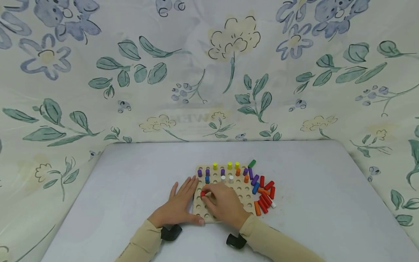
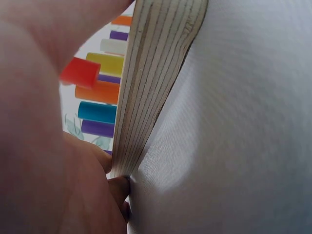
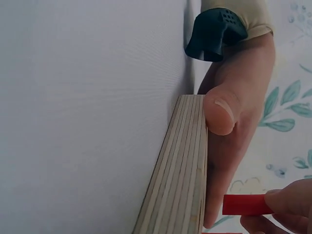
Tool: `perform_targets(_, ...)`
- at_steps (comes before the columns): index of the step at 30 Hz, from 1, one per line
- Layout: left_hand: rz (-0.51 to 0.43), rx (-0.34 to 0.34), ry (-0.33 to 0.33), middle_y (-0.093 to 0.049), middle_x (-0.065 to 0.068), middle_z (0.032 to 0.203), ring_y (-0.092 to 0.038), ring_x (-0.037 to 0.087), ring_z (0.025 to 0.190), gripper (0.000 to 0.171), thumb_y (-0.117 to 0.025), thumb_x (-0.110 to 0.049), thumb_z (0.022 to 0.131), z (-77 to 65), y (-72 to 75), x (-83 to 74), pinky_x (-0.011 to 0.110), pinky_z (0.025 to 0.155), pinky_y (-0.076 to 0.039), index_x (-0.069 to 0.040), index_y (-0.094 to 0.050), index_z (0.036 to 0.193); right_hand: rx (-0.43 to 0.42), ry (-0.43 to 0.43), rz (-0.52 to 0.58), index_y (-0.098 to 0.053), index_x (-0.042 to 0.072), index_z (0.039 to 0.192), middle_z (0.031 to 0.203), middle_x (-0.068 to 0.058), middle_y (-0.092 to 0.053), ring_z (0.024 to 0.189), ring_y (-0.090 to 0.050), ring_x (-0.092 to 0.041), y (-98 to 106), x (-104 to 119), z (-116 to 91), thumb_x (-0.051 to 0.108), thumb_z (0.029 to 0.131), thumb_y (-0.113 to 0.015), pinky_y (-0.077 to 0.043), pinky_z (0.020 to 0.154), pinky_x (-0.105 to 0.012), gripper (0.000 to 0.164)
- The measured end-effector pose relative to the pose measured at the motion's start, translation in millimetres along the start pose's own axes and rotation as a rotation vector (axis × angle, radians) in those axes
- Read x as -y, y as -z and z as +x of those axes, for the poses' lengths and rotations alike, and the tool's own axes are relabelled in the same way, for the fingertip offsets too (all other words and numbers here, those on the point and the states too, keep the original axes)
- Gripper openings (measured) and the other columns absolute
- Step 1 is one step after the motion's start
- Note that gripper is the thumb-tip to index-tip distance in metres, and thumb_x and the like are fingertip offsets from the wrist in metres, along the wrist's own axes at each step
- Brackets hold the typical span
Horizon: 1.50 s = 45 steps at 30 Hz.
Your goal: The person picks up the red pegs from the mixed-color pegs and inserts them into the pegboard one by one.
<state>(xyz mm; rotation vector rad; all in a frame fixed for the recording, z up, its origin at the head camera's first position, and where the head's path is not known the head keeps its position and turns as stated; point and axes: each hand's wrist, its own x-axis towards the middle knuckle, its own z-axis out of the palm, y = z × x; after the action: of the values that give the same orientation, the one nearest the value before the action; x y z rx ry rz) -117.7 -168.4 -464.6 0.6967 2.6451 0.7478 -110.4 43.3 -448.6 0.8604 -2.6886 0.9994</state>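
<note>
My right hand [image 1: 227, 203] pinches a red peg [image 1: 203, 194] between thumb and fingertips over the left part of a square wooden pegboard [image 1: 243, 196]. In the right wrist view the held peg [image 3: 245, 204] points at the board [image 3: 178, 170], with a small gap between them. My left hand [image 1: 176, 207] lies along the board's left side, fingers stretched out, its thumb at the front left corner. Toward the back of the board stand yellow pegs [image 1: 230, 165], purple pegs [image 1: 223, 172], white pegs [image 1: 231, 179], orange pegs [image 1: 246, 179] and a blue peg [image 1: 207, 179]. My right hand hides part of the board's front.
Loose pegs lie in a heap along the board's right side, among them several red pegs [image 1: 263, 203], a blue peg [image 1: 255, 188] and an orange peg [image 1: 257, 208]. A green peg [image 1: 252, 163] lies at the back right corner. A floral cloth [image 1: 196, 123] hangs behind the white table [image 1: 140, 174].
</note>
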Motion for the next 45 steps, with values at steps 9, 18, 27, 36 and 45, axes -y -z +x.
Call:
perform_targets(9, -0.006, -0.003, 0.001, -0.007, 0.019, 0.167, -0.001, 0.039, 0.154, 0.127, -0.079, -0.064, 0.074, -1.5, -0.1, -0.3, 0.069, 0.113, 0.009, 0.002, -0.012, 0.159, -0.003, 0.027, -0.010, -0.070, 0.011, 0.113, 0.094, 0.002, -0.070, 0.080, -0.061, -0.005, -7.3, 0.7, 3.1, 0.021, 0.096, -0.070, -0.052, 0.070, -0.019, 0.020)
perform_targets(18, -0.015, 0.001, -0.007, -0.007, 0.020, 0.167, 0.000, 0.039, 0.153, 0.127, -0.080, -0.062, 0.074, -1.9, 1.7, -2.2, 0.068, 0.113, 0.009, 0.003, -0.012, 0.159, 0.054, -0.009, 0.007, -0.070, 0.012, 0.115, 0.097, 0.003, -0.071, 0.084, -0.061, -0.005, -11.2, 2.0, 6.5, 0.023, 0.097, -0.068, -0.053, 0.073, -0.020, 0.020)
perform_targets(27, -0.006, -0.008, -0.004, -0.008, 0.020, 0.167, -0.001, 0.039, 0.153, 0.128, -0.080, -0.064, 0.073, -0.8, 1.1, -1.1, 0.068, 0.113, 0.008, 0.003, -0.012, 0.159, 0.095, -0.042, 0.011, -0.070, 0.013, 0.114, 0.092, 0.005, -0.068, 0.078, -0.056, -0.003, -11.9, 3.6, 9.6, 0.023, 0.098, -0.067, -0.050, 0.068, -0.019, 0.019)
perform_targets(36, -0.017, -0.005, -0.013, -0.006, 0.020, 0.167, 0.000, 0.038, 0.154, 0.127, -0.080, -0.063, 0.074, -0.3, 2.0, -1.3, 0.068, 0.113, 0.009, 0.003, -0.012, 0.159, 0.112, -0.062, 0.016, -0.070, 0.013, 0.115, 0.093, 0.005, -0.069, 0.080, -0.058, -0.004, -10.4, 2.9, 11.9, 0.024, 0.098, -0.067, -0.051, 0.071, -0.021, 0.020)
perform_targets(45, -0.017, 0.005, -0.002, -0.005, 0.019, 0.167, 0.001, 0.037, 0.154, 0.127, -0.078, -0.064, 0.074, -0.2, 2.7, -0.6, 0.068, 0.113, 0.010, 0.001, -0.011, 0.160, 0.108, -0.054, 0.012, -0.070, 0.012, 0.116, 0.095, 0.004, -0.070, 0.081, -0.059, -0.004, -11.8, -0.8, 11.8, 0.023, 0.098, -0.068, -0.052, 0.072, -0.021, 0.021)
